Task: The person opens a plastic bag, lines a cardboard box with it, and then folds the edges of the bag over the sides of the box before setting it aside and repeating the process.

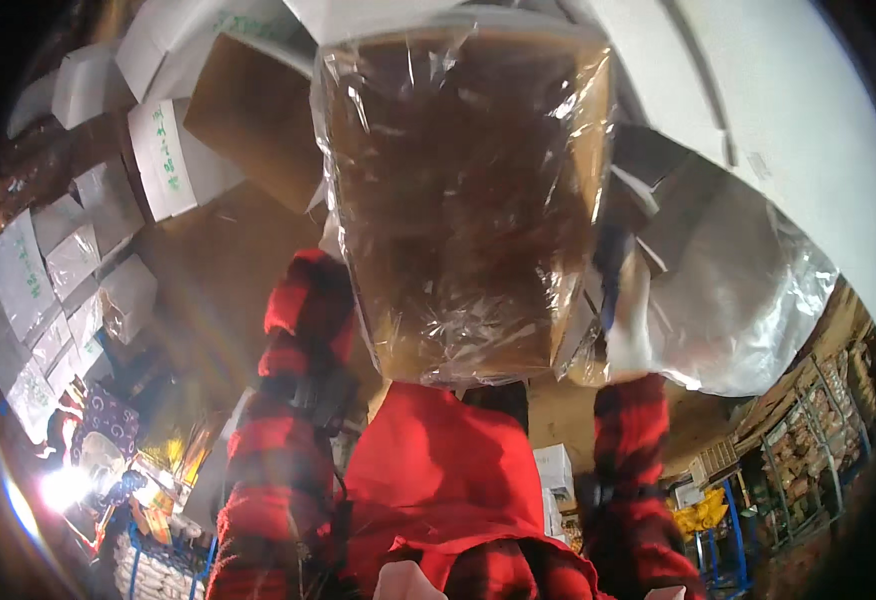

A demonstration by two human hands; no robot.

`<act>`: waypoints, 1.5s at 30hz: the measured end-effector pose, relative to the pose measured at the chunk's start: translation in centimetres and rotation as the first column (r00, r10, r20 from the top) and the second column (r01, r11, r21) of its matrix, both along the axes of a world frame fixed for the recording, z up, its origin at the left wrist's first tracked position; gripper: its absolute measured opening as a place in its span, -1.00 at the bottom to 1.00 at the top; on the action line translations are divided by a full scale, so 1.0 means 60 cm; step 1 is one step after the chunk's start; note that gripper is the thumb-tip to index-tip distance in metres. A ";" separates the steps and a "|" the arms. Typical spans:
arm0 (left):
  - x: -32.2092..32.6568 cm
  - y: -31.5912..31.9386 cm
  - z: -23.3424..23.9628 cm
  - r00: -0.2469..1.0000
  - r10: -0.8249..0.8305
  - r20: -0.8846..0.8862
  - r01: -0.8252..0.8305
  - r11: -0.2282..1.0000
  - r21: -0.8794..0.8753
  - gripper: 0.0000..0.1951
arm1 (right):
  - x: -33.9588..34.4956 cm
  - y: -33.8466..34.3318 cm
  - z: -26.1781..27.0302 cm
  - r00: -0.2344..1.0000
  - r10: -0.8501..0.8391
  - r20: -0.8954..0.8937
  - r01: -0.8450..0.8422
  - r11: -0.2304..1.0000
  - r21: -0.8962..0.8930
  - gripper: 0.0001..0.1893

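A large brown cardboard box (460, 202), covered in clear, crinkled plastic, fills the upper middle, close before me. At its left edge my left hand (330, 234) holds it, mostly hidden behind the box. Beside the lower right side, my right hand (627, 322) shows as a blurred pale shape, seemingly gloved, against the box and its plastic; its fingers cannot be made out. Loose clear plastic (738, 322) spreads out to the right of that hand. Both sleeves are red and black, and a red apron (445, 465) hangs below the box.
White cartons with green writing (160, 161) are stacked at left. An open brown carton (254, 112) lies behind the box. A large white surface (775, 97) spans the upper right. Metal racks (813, 442) stand at lower right; a bright lamp (66, 489) shines at lower left.
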State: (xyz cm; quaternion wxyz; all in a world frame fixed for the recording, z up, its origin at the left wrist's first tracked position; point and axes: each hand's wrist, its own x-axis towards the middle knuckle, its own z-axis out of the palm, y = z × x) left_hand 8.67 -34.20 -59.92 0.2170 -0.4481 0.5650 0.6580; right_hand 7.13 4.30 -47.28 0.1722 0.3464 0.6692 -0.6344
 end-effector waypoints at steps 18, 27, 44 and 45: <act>-0.149 0.216 0.548 0.413 -0.795 -0.444 0.853 0.509 -0.117 -0.51 | 0.284 0.160 0.324 0.991 0.125 -0.042 -0.120 0.988 0.101 -0.62; -0.007 0.207 0.321 0.121 -0.988 0.095 0.743 0.027 -0.669 -0.68 | 0.688 0.251 0.519 0.916 -0.314 0.250 0.240 0.928 0.286 -0.73; 0.442 0.198 0.414 0.110 -0.905 0.412 0.993 0.115 -0.012 -0.73 | 1.241 0.156 -0.282 -0.019 -0.961 0.276 0.979 0.038 0.200 -0.71; 0.447 0.214 0.386 0.145 -0.908 0.394 0.967 0.215 0.138 -0.73 | 1.416 0.233 -0.301 0.225 -0.901 0.371 0.886 0.348 0.306 -0.58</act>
